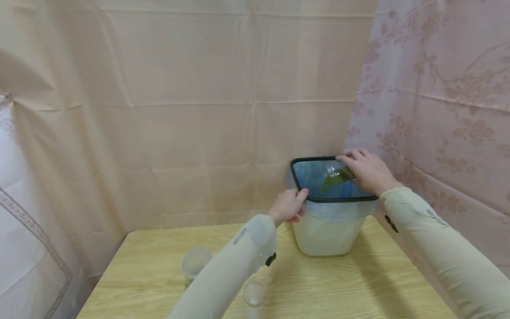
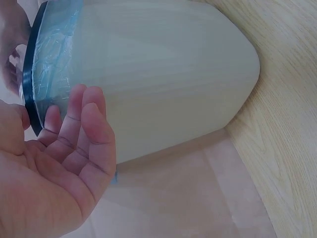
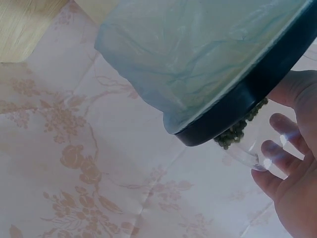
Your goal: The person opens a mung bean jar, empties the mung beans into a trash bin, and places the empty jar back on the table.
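Note:
A cream trash bin [image 1: 326, 237] stands upright on the table, with a blue plastic liner [image 1: 311, 173] held under its black rim [image 1: 342, 200]. My left hand [image 1: 287, 204] holds the near left corner of the rim; its thumb lies on top and the fingers [image 2: 94, 124] bend along the outside. Over the bin's right side, my right hand [image 1: 370, 170] grips a clear cup [image 3: 252, 153] tipped with its mouth toward the inside. Small green beans [image 1: 336, 177] spill from the cup down into the liner.
A translucent tub [image 1: 196, 261] stands on the wooden table [image 1: 159, 248], partly behind the left sleeve. Close by, right of that sleeve, is a round clear piece [image 1: 254, 293]. Draped cloth [image 1: 199, 133] hangs behind the table, and floral cloth [image 1: 458, 110] along the right.

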`<state>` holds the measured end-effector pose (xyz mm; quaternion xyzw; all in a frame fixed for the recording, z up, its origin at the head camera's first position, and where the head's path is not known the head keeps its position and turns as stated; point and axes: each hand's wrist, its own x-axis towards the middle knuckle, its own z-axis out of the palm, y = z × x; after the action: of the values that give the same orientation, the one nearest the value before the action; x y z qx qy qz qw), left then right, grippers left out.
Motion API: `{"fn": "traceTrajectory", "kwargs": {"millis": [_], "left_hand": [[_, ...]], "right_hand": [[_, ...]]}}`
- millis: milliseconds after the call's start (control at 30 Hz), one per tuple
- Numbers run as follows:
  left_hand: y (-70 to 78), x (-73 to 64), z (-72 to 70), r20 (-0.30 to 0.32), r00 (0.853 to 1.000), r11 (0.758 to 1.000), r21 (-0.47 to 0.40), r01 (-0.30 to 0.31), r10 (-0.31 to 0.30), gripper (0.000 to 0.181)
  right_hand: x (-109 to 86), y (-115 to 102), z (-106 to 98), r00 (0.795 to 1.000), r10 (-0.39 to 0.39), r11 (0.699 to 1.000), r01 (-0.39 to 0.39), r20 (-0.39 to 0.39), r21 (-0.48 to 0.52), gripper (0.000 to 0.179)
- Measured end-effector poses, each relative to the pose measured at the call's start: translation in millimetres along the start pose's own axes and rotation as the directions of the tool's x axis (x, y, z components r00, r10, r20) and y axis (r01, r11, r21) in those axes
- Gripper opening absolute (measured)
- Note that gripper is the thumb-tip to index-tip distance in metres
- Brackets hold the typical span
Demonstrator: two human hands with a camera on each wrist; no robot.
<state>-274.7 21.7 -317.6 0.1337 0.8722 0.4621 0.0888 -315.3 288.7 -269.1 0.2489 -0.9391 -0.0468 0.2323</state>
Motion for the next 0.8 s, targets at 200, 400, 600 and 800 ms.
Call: {"fn": "traceTrajectory", "kwargs": {"millis": [200,400,600,800], "left_hand": [[0.0,-0.4,0.0,-0.002,1.0,1.0,0.003,0.002,-0.002,0.042],[0.4,-1.3,0.0,-0.005,1.0,1.0,0.0,-0.001,0.001,0.042],[0.0,-1.7,-0.3,0.001,1.0,1.0,-0.013,-0.009,0.009,0.042],[-1.7,0.7,0.8,0.008,1.0,1.0,-0.019,0.002,-0.002,0.042]], "right_hand": [[-0.7,-1.5,-0.1,1.0,-0.005,1.0,0.005,-0.003,-0.004,0.071],[0.3,-2.4,-0.8,1.0,-0.011,1.0,0.011,0.009,-0.014,0.073],[2.5,-2.4,-0.3,1.0,-0.022,1.0,0.022,0.004,-0.017,0.072],[2.4,-4.0,-1.5,1.0,-0.014,1.0,0.014,0.008,-0.014,0.071]]}}
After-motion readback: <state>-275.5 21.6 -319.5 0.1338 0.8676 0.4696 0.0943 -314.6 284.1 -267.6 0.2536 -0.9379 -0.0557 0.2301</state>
